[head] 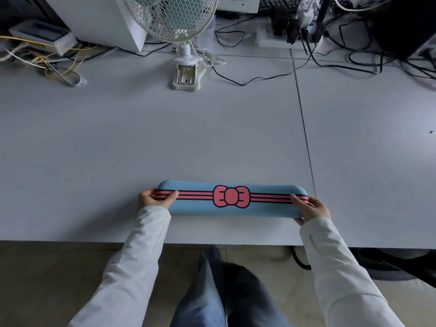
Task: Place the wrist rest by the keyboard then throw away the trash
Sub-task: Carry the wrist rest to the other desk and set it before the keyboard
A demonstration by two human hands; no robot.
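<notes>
A long blue wrist rest (195,207) with pink stripes and a pink bow lies crosswise near the front edge of the white desk (165,138). My left hand (155,199) grips its left end, thumb on top. My right hand (311,207) grips its right end the same way. A black keyboard (283,2) shows partly at the far back edge, behind cables. No trash is visible.
A white clip fan (179,24) stands at the back centre. Black cables (342,60) and a power strip spread over the back right. Yellow and white wires (47,62) and a white box sit at the back left. Below the desk edge are my legs and the floor.
</notes>
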